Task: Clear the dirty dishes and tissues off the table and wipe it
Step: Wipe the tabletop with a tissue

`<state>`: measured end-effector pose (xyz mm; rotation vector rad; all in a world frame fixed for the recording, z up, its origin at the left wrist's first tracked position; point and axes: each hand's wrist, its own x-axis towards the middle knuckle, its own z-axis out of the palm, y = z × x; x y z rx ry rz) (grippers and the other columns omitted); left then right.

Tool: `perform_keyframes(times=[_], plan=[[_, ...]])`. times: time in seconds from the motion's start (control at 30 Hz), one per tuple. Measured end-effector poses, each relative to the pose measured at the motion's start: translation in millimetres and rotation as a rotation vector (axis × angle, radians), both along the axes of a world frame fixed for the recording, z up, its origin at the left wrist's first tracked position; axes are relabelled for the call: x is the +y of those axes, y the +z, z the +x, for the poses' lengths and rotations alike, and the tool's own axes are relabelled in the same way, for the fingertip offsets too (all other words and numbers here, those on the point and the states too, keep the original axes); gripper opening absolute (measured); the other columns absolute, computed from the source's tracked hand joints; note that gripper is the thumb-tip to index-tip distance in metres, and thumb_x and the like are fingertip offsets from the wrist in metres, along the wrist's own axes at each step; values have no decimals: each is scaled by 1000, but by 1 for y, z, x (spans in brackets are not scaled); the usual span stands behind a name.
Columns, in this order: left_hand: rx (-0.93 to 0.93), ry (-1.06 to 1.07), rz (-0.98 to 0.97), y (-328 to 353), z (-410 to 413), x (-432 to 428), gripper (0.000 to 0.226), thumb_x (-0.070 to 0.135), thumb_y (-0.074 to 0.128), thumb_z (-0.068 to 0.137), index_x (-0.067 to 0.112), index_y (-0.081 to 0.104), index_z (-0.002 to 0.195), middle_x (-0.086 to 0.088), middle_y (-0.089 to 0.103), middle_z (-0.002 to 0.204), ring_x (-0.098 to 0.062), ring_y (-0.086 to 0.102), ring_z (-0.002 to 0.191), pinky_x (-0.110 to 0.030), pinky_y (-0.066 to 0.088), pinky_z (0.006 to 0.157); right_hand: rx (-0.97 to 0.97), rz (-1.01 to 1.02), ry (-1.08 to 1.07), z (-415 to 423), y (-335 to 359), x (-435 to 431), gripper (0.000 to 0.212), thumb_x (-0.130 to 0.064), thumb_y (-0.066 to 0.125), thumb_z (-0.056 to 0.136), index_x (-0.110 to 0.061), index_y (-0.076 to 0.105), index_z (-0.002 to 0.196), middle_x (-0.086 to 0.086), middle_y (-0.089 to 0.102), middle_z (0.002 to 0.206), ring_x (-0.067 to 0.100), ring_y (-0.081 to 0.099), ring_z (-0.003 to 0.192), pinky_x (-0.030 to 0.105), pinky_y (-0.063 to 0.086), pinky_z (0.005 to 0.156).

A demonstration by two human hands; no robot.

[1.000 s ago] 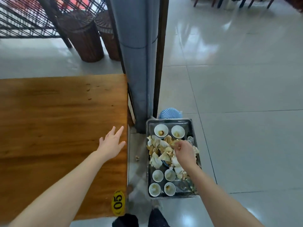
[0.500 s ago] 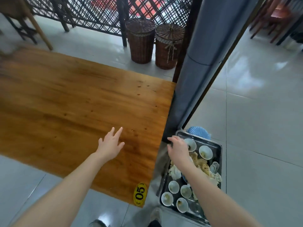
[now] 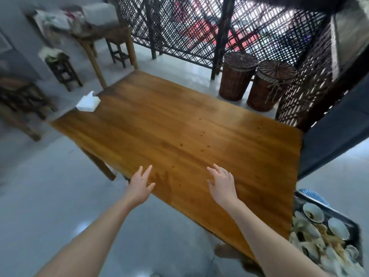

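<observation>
The wooden table (image 3: 179, 124) fills the middle of the head view, with a few small crumbs near its centre. A white tissue pack (image 3: 88, 102) lies on its far left corner. My left hand (image 3: 140, 186) hovers over the table's near edge with fingers spread and nothing in it. My right hand (image 3: 221, 183) is held out beside it over the table top, fingers straight, holding nothing. A metal tray (image 3: 350, 222) with several dirty small bowls and crumpled tissues sits on the floor at the lower right.
Two brown wicker baskets (image 3: 237, 76) stand on the floor behind the table by a dark lattice screen (image 3: 189, 27). A grey pillar (image 3: 329, 144) rises at the table's right end. Wooden stools (image 3: 61, 70) and another table (image 3: 103, 35) stand at the back left.
My right hand has left the tray and swung over the table beside my left hand. The view has turned left, so the far end of the table and the tissue pack came into sight.
</observation>
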<state>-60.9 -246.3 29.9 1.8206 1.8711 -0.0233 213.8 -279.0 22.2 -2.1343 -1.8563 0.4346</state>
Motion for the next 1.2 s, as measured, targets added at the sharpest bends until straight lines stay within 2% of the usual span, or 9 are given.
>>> perform_keyframes(times=[0.2, 0.57, 0.8, 1.0, 1.2], plan=[[40, 99, 49, 13, -113, 23, 66, 43, 45, 97, 32, 10, 152, -4, 11, 160, -31, 27, 141, -52, 27, 110, 37, 8, 95, -102, 19, 42, 46, -16, 52, 95, -24, 44, 139, 2, 39, 148, 22, 30, 139, 44, 19, 116], [62, 225, -22, -6, -230, 59, 63, 39, 42, 99, 29, 10, 152, -7, 14, 159, -26, 20, 145, -49, 25, 113, 74, -18, 212, -218, 11, 124, 45, -16, 54, 95, -22, 46, 139, 1, 43, 145, 21, 32, 138, 42, 22, 116], [81, 281, -13, -1, -308, 133, 62, 38, 41, 100, 28, 11, 153, -6, 12, 160, -26, 19, 145, -47, 23, 113, 154, -95, 254, -305, 1, 221, 46, -14, 53, 95, -18, 44, 140, 3, 43, 146, 22, 31, 138, 42, 25, 115], [108, 297, -17, 15, -368, 216, 61, 36, 40, 100, 26, 10, 153, -8, 14, 159, -26, 19, 145, -47, 21, 114, 196, -74, 285, -367, 20, 322, 45, -11, 53, 95, -16, 46, 138, 5, 44, 144, 23, 33, 138, 43, 26, 115], [54, 310, -6, 18, -408, 286, 63, 35, 43, 100, 30, 10, 153, -7, 12, 159, -27, 19, 144, -50, 19, 115, 187, -86, 273, -410, 29, 392, 41, -11, 52, 95, -16, 49, 135, 4, 48, 140, 23, 37, 134, 42, 32, 112]])
